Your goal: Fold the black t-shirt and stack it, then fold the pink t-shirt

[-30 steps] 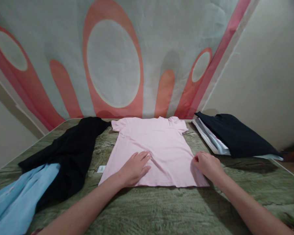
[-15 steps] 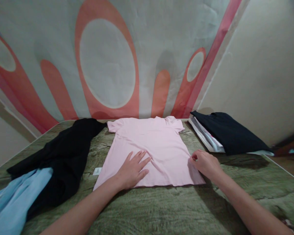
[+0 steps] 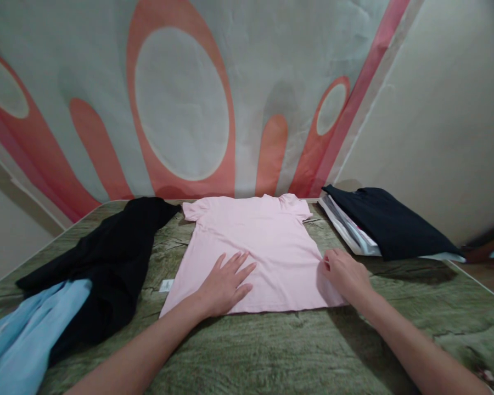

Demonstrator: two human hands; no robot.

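A pink T-shirt [image 3: 255, 236] lies spread flat on the green mottled surface [image 3: 296, 351], its neck toward the wall. My left hand [image 3: 226, 282] rests palm down on the shirt's lower middle, fingers spread, holding nothing. My right hand [image 3: 346, 274] sits at the shirt's lower right side edge with its fingers curled onto the cloth. A small white tag [image 3: 166, 285] sticks out at the shirt's lower left edge.
A black garment [image 3: 115, 252] lies crumpled to the left, partly over a light blue one [image 3: 28, 323]. At the right back is a stack of folded clothes, a dark navy piece [image 3: 391, 227] on top. A printed wall cloth [image 3: 181, 104] hangs behind.
My left hand's fingers have spread wider on the shirt. My right hand has stayed at the right edge, shifting slightly. The view has shifted a little.
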